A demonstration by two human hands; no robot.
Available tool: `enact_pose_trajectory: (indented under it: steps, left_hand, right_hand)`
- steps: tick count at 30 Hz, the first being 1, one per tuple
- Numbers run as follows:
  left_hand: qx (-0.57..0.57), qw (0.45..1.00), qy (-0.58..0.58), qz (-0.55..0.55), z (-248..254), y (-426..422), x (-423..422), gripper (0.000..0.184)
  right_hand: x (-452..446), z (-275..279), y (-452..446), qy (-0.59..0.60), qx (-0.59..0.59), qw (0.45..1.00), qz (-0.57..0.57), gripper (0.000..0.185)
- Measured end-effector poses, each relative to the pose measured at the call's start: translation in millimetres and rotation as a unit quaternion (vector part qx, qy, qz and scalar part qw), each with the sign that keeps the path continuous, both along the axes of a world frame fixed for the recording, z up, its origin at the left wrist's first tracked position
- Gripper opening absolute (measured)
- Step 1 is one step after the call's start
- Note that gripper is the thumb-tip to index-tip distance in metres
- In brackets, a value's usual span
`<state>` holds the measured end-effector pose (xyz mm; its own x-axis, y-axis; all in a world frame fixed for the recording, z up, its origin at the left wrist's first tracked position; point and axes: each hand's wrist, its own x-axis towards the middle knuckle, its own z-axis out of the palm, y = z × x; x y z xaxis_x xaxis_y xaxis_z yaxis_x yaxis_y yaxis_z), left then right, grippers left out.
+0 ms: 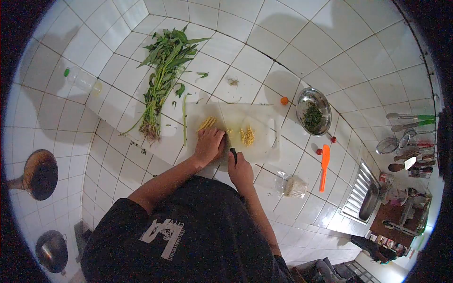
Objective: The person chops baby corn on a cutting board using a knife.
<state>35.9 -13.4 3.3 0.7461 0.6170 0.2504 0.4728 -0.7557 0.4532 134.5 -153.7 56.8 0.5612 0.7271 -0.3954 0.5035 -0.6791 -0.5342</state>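
My right hand (241, 171) grips the black handle of a knife (233, 152), whose blade points away from me over the white cutting board (264, 113). With curled fingers, my left hand (210, 144) holds down a small bundle of yellow vegetable strips (207, 123) just left of the blade. Right of the knife lies a pile of finely cut yellow pieces (247, 136), with a few bits near the blade. The blade's edge is partly hidden by my hands, so I cannot tell whether it touches the strips.
Leafy green stems with roots (163, 80) lie left of the board, beside a long green stalk (184, 120). To the right are a steel bowl (300, 115) of chopped greens, small tomatoes (284, 100), an orange flat-bladed utensil (324, 167) and a plastic bag (295, 186). A sink (370, 202) lies farther right.
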Motion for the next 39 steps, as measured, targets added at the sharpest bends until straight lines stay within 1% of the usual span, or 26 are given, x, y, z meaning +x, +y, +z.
enact_pose_trajectory:
  steps: [2, 5, 8, 14, 16, 20, 23, 26, 28, 32, 34, 36, 39]
  left_hand:
    - [0.001, 1.0, -0.018, -0.005, -1.1, 0.2, 0.3, 0.027]
    - [-0.014, 1.0, 0.005, 0.003, 0.4, -1.2, 1.4, 0.027]
    - [0.011, 1.0, 0.017, 0.007, -1.8, -1.0, 1.0, 0.028]
    - [0.013, 1.0, -0.008, 0.004, -0.6, -0.4, 1.1, 0.027]
    - [-0.007, 1.0, 0.017, 0.002, 1.2, -0.1, 1.1, 0.028]
    - [-0.002, 1.0, 0.018, -0.001, -3.1, 0.0, 1.2, 0.028]
    - [0.011, 1.0, 0.015, 0.005, -3.7, -1.2, 1.2, 0.028]
    - [0.02, 1.0, -0.013, 0.001, -0.1, 0.2, 0.6, 0.027]
    - [0.009, 1.0, 0.002, 0.0, -0.1, 0.2, 1.1, 0.026]
    - [0.003, 1.0, -0.011, -0.006, 0.6, 0.7, 0.7, 0.027]
    - [0.0, 1.0, 0.007, -0.003, -1.2, 0.3, 0.9, 0.027]
    - [0.005, 1.0, 0.001, -0.005, -1.7, 0.1, 0.9, 0.026]
    - [0.01, 1.0, -0.014, -0.004, -0.5, -0.2, 0.1, 0.024]
  right_hand:
    - [-0.5, 0.8, 0.6, -0.005, -0.004, 1.0, -0.005, 0.043]
    - [0.6, -0.5, 0.3, 0.005, -0.002, 1.0, -0.005, 0.042]
    - [0.0, 1.1, 0.1, 0.008, 0.008, 1.0, -0.008, 0.042]
    - [-0.4, 2.9, 0.9, 0.001, 0.006, 1.0, -0.006, 0.043]
    - [0.7, -1.7, -0.6, 0.003, 0.002, 1.0, 0.0, 0.045]
    - [1.0, -1.0, -0.5, 0.0, -0.01, 1.0, 0.008, 0.046]
    - [-1.3, 5.7, 0.7, -0.002, 0.009, 1.0, -0.008, 0.042]
    - [0.0, -2.3, -1.6, 0.01, 0.019, 1.0, -0.007, 0.043]
    - [-0.5, -1.4, -0.8, 0.006, 0.013, 1.0, -0.008, 0.043]
    - [-0.4, 1.0, -0.3, 0.004, 0.004, 1.0, -0.013, 0.043]
    - [0.9, -1.2, -1.2, 0.004, -0.006, 1.0, -0.002, 0.044]
    - [3.2, -3.0, -2.4, 0.003, -0.016, 1.0, 0.009, 0.045]
    - [8.0, -3.3, -6.7, -0.012, -0.008, 1.0, -0.006, 0.046]
